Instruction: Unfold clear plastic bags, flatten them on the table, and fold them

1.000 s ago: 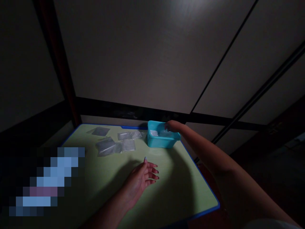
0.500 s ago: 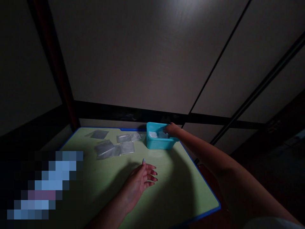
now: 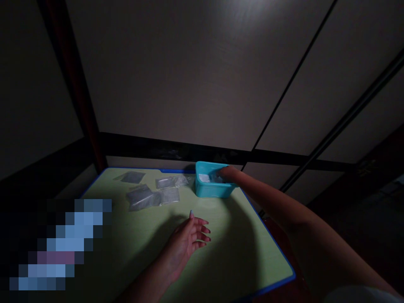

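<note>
My right hand (image 3: 227,173) reaches down into a turquoise plastic basket (image 3: 212,190) at the back right of the table; its fingers are hidden inside. White and clear plastic-looking pieces (image 3: 203,178) lie in the basket. Palm facing right, my left hand (image 3: 189,235) hovers over the table's middle with fingers apart and nothing in it. To the left of the basket lie several flat clear plastic packets: a crinkled packet (image 3: 172,182), a larger grey-looking packet (image 3: 140,198), a packet touching it (image 3: 169,195) and another packet (image 3: 132,177) farther left.
The pale green table (image 3: 221,261) has a raised blue edge (image 3: 274,284). Behind it stand large panelled doors (image 3: 176,84) with dark strips. A blurred, pixelated patch (image 3: 72,231) covers the lower left. The room is dim.
My right hand has sunk slightly deeper into the basket. The view has shifted a little; my left hand and the packets keep their places.
</note>
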`<state>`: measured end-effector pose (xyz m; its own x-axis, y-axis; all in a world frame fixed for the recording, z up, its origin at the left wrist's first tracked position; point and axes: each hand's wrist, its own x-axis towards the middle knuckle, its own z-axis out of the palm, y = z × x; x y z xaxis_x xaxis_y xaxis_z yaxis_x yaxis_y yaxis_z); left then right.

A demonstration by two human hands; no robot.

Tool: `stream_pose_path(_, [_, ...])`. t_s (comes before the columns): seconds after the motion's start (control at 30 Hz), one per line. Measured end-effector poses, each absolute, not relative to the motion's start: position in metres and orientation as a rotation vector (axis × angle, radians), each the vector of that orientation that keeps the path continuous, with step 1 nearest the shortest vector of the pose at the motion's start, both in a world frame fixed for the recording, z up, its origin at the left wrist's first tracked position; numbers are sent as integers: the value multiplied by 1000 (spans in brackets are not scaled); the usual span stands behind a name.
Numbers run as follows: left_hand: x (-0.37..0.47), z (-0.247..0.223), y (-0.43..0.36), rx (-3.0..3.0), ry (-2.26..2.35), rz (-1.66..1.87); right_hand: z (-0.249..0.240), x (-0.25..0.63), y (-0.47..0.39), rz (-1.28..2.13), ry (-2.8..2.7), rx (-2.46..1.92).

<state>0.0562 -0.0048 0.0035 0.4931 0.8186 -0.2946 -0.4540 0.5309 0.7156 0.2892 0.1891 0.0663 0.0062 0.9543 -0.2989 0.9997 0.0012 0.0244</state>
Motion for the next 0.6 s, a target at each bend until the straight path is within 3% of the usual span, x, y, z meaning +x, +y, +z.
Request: stream_pose_path(0.6, [57, 3, -6, 612, 671, 838, 56, 291, 200, -326, 2022, 1953])
